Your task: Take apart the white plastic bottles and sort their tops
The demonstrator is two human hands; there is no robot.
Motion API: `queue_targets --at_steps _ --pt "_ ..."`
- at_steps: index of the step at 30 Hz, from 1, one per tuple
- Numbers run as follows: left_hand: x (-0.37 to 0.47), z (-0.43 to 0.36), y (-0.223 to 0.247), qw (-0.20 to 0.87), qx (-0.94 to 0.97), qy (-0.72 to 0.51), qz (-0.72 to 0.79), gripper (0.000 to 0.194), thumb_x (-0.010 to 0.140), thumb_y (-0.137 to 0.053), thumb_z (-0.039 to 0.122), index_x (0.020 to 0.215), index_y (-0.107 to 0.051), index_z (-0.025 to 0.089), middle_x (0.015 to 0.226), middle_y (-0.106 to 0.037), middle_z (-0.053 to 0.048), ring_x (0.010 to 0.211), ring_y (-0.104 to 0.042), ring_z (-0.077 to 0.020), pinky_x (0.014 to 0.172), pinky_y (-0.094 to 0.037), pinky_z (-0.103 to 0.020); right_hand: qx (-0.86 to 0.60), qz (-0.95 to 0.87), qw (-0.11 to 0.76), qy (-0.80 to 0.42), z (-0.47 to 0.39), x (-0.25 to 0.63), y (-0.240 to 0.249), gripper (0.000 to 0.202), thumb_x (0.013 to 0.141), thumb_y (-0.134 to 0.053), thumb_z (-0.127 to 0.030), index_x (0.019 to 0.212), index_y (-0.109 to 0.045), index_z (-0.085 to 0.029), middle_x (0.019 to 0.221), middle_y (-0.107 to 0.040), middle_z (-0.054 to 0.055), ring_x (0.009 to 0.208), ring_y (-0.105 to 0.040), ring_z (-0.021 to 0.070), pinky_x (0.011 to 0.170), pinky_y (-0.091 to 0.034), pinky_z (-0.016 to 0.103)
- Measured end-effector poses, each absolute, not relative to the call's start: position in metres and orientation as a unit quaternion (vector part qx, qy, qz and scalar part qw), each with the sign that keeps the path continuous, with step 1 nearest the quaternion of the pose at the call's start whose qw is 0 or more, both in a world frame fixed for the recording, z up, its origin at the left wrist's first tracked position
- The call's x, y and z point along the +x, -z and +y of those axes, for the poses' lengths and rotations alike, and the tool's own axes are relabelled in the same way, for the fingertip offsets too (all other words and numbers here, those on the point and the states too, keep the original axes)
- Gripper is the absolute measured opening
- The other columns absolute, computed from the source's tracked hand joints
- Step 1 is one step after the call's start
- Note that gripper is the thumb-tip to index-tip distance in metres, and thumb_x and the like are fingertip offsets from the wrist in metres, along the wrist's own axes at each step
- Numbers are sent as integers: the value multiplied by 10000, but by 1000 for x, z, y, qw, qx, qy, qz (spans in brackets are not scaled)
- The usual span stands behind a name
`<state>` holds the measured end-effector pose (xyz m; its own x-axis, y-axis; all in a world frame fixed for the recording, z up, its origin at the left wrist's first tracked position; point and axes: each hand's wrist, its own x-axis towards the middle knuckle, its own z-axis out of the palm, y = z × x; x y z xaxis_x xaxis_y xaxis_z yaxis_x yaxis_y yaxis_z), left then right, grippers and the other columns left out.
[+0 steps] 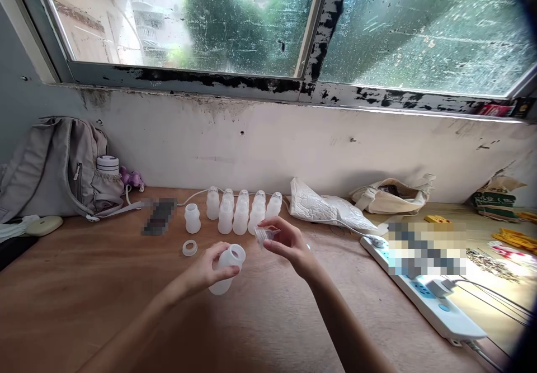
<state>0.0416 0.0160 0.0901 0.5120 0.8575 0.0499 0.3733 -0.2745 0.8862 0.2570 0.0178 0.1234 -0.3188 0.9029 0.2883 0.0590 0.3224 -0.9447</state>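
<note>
My left hand (213,267) is closed around a frosted white baby bottle (224,281), tilted slightly with its open mouth facing up. Just to the right, my right hand (287,241) pinches a small clear plastic cap (265,234) with ridged sides. The cap and the bottle are apart. A white screw ring (190,248) lies on the table left of my left hand. Behind it stands an uncapped frosted bottle (192,219). Several more bottles with clear caps (241,213) stand in rows beyond my hands, partly covered by my right hand.
On the left are a grey backpack (62,166) and a blurred dark object (159,216). White plastic packets (323,205) and a beige bag (392,196) lie by the wall. A white power strip (436,300) with plugs and cables runs along the right side of the wooden table (126,283).
</note>
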Motion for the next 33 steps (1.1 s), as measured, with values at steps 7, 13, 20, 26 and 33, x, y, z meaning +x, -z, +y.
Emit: queue_targets --at_steps 7,13,20,26,33 --pt "31 42 -56 349 719 -331 502 364 687 -576 409 1001 -516 235 1006 -571 -29 949 -541 -205 828 -424 -317 -431 -699 412 -395 18 256 -125 249 735 -592 -332 943 -553 -203 652 -482 -26 582 -457 105 519 -369 224" --pt "27 43 -59 259 745 -343 510 517 668 -607 346 1127 -382 274 1159 -482 -36 993 -529 -210 845 -435 -368 -438 -722 391 -366 19 255 -123 267 745 -577 -358 958 -557 -199 765 -558 3 670 -522 122 602 -428 240" --pt "19 41 -89 81 856 -267 436 127 768 -501 328 805 -573 230 1105 -489 -44 1086 -412 -240 901 -361 -399 -446 -723 393 -352 23 260 -118 281 745 -570 -378 961 -557 -199 854 -582 21 670 -542 119 612 -455 246" --pt "10 74 -102 -16 859 -254 445 142 771 -512 305 724 -610 214 1044 -510 -50 1025 -419 -231 889 -349 -385 -447 -717 407 -348 26 264 -115 303 746 -556 -414 962 -551 -201 815 -585 24 647 -549 126 602 -468 264" --pt "3 122 -99 -100 832 -240 490 115 746 -545 299 719 -627 223 1047 -514 -67 1024 -410 -256 862 -330 -409 -449 -716 404 -349 25 267 -115 333 734 -560 -438 967 -548 -199 715 -576 5 591 -545 123 569 -457 265"
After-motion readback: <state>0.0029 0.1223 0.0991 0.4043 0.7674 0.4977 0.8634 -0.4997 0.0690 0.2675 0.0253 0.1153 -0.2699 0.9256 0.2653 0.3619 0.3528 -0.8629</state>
